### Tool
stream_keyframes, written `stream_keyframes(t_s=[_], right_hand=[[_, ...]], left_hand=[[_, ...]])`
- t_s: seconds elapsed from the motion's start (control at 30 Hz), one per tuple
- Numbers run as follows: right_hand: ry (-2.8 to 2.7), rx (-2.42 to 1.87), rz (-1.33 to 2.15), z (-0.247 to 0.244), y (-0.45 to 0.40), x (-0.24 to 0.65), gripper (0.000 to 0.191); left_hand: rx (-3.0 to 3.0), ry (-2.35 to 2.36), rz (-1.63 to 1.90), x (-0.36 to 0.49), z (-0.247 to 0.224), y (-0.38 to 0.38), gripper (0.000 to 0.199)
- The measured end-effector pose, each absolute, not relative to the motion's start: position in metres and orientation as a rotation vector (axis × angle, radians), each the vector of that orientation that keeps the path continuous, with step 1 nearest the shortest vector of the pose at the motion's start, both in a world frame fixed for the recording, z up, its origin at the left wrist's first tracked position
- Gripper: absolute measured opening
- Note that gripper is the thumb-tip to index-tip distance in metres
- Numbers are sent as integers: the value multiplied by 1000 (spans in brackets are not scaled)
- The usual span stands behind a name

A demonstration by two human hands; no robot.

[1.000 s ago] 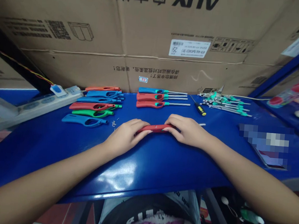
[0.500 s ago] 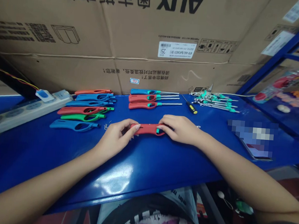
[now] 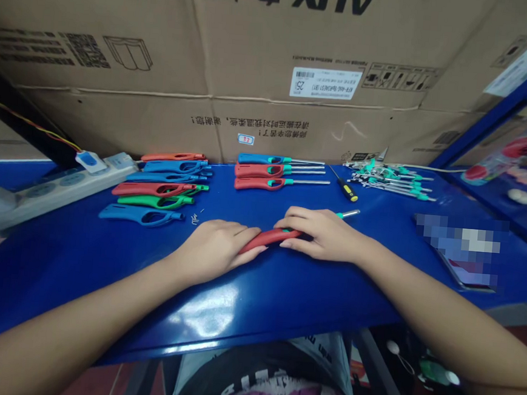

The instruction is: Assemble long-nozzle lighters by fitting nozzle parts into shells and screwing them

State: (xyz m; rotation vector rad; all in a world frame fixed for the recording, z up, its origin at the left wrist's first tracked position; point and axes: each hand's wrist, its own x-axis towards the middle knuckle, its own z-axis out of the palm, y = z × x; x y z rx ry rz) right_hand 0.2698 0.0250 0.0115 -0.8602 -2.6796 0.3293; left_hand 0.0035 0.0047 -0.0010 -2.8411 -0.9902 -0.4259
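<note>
A red long-necked lighter point(image 3: 264, 240) is held between my two hands, just over the blue table. My left hand point(image 3: 216, 248) is closed round the end of its handle. Around the trigger end, where a bit of green shows, my right hand point(image 3: 324, 236) is closed with fingers and thumb. A metal tube with a green base point(image 3: 350, 214) sticks out beyond my right hand; most of the lighter's front is hidden by that hand. Small screws point(image 3: 195, 219) lie on the table beyond my left hand.
Several lighter casings point(image 3: 141, 214) lie at left by a power strip point(image 3: 59, 184). Finished-looking lighters point(image 3: 258, 183), a screwdriver point(image 3: 348, 192) and a pile of metal-tube parts point(image 3: 390, 178) line the back, before a cardboard box point(image 3: 253, 93). A phone point(image 3: 462, 259) rests at right.
Both hands have turned the red lighter so its narrow edge shows and its left end tips toward me. My left hand now wraps over the handle end. The camera view has shifted slightly.
</note>
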Motion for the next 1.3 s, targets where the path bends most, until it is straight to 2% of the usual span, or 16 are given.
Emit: stream_keyframes(t_s=[0.1, 0.6, 0.8, 0.93, 1.07, 1.3], right_hand=[[-2705, -827, 209, 10, 23, 270, 35], [-2792, -844, 179, 8, 10, 254, 36], [-2720, -998, -147, 21, 27, 277, 48], [-2650, -1221, -283, 23, 48, 301, 34], [-2613, -1164, -222, 22, 56, 307, 16], [-2686, -856, 84, 12, 43, 285, 25]], left_hand=[[-2845, -979, -405, 4, -2, 4, 42], [-3032, -1227, -163, 17, 10, -16, 30], [-2912, -1344, -176, 6, 7, 0, 31], [-2856, -1393, -190, -4, 9, 13, 33], [-2852, -1382, -190, -5, 10, 14, 34], [-2906, -1277, -201, -2, 10, 7, 34]])
